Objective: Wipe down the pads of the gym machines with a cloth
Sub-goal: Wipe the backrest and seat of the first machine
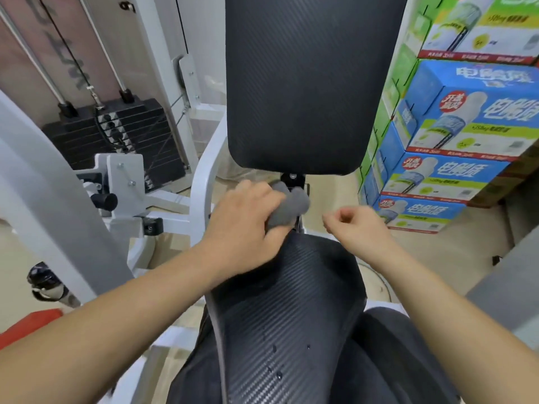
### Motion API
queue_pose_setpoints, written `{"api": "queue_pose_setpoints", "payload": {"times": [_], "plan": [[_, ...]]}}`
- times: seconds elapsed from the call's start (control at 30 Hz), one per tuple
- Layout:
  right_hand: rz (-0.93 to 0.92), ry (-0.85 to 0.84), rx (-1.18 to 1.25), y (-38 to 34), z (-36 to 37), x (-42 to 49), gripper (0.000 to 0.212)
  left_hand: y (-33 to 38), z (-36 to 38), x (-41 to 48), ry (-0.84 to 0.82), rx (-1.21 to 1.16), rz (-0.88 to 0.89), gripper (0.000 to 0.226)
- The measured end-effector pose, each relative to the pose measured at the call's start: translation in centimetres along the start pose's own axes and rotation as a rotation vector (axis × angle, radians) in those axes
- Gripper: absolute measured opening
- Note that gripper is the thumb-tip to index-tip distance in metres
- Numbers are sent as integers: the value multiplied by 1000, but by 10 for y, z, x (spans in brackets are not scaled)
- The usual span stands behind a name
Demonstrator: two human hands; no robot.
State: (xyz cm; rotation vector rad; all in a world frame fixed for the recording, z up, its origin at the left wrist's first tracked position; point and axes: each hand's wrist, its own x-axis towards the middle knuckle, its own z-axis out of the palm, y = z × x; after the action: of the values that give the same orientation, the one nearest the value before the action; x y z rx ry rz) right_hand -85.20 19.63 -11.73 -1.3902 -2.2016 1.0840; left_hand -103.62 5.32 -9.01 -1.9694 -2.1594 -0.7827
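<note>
1. Weight stack (116, 135): black plates in the white frame, far left. Not part of your wipe.
2. Your left hand (248, 217): fingers curled round the cloth (288, 205), a grey bunch gripped at the far end of the seat pad.
3. Seat pad (291, 301): black and ribbed, running from the cloth toward you. A few water drops (274, 348) sit on its near half, so I judge it as not yet wiped dry.
4. Back pad (306, 83): black and upright, its lower edge just above the cloth.
5. Your right hand (355, 225): fingers loosely curled and holding nothing, hovering over the seat pad's far right edge.
6. Stacked boxes (455, 135): blue and green cartons, far right.

Step in hand: likely the start of a pass along the seat pad.
Next move calls for: flattening the bunched cloth so more of it meets the surface, then drawing it toward you with steady pressure through the drops.
</note>
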Motion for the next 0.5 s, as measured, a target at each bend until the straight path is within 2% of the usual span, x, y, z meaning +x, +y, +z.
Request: {"api": "queue_pose_setpoints", "payload": {"times": [0.03,0.1,0.17,0.27,0.37,0.43,0.5], "plan": [[24,-15,-26,13,5,-6,41,6,6,-18,-137,30,55,23],[48,-16,-9,35,12,-15,25,22,20,-51,-528,-61,72,46],[64,28,44,47,20,-21,15,20,30,-54,-734,-62,38,57],[163,27,79,55,23,-21,35,-3,48,-13,-814,63,-55,62],[187,-35,54,65,24,-25,37,-9,74,19,-834,134,-229,59],[207,-27,105,68,21,-27,40,11,84,20,-834,143,-226,57],[217,-32,156,75,18,-26,39,43,77,1,-832,118,-105,57]]}}
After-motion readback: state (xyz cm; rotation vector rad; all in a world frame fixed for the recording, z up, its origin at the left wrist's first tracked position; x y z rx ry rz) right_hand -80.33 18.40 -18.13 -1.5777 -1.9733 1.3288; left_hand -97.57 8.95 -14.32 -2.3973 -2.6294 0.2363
